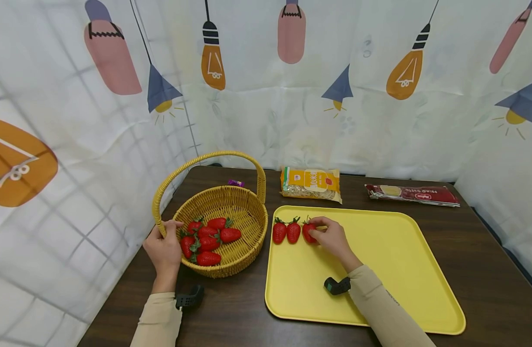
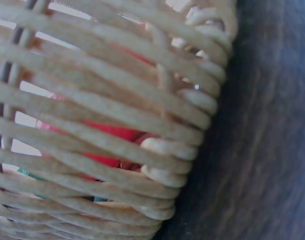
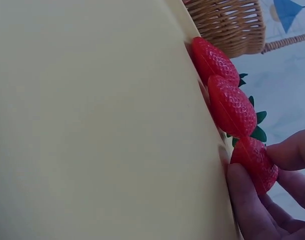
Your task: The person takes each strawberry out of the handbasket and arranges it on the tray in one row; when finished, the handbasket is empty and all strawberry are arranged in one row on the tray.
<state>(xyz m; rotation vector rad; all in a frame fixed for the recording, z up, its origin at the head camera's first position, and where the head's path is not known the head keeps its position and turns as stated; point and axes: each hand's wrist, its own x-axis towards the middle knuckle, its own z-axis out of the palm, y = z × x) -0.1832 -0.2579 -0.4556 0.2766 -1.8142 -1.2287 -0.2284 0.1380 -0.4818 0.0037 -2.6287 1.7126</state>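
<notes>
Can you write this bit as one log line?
right hand: pinches strawberry beside two others on yellow tray | left hand: holds basket | basket: more strawberries inside

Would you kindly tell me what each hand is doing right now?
Left hand: closed, holding the basket at its side.
Right hand: closed, pinching a strawberry.

So my left hand (image 1: 164,248) is gripping the wicker basket (image 1: 252,236) where its handle meets the rim, with a bunch of red strawberries (image 1: 208,243) heaped toward that side. Over at the yellow tray (image 1: 379,270), my right hand (image 1: 334,239) is pinching one strawberry (image 1: 308,233) just beside two others (image 1: 293,233) near the far left corner. Behind the tray there's a yellow packet (image 1: 311,184), plus a long dark red packet (image 1: 412,194) further right.
</notes>
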